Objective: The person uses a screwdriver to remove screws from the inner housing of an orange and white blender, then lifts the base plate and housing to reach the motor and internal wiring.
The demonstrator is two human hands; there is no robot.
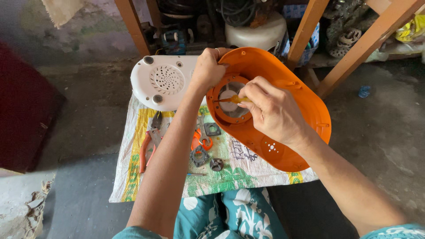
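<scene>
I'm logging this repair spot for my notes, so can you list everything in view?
orange housing: one, orange, tilted over the sack, held up
white housing: one, white, far end of the sack
screwdriver: one, yellow handle, in the orange housing's round opening
pliers: one, orange grips, left on the sack
small metal parts: several, grey, mid sack
woven sack: one, white, green and yellow, on the floor
wooden legs: several, brown, behind
left hand: grips the orange housing's rim
right hand: holds the screwdriver
</scene>
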